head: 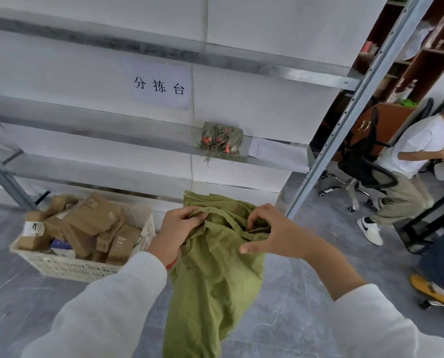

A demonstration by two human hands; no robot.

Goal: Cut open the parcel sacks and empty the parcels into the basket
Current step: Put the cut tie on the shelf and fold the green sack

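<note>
Grey floor tiles [21,306] are running under steel shelving [99,125] along a white wall. At nine o'clock from the hands, a white lattice basket [81,267] is sitting heaped with brown parcels [91,223]. The left hand [179,228], the nearer one to the basket, is pinching the gathered mouth of the green parcel sack [215,280] with curled fingers. The sack is hanging limp, its long axis running twelve to six. The right hand [270,233] is hooking curled fingers into the mouth's fold at three o'clock, its thumb pressing the cloth. Any emptying would be heading toward nine o'clock.
</note>
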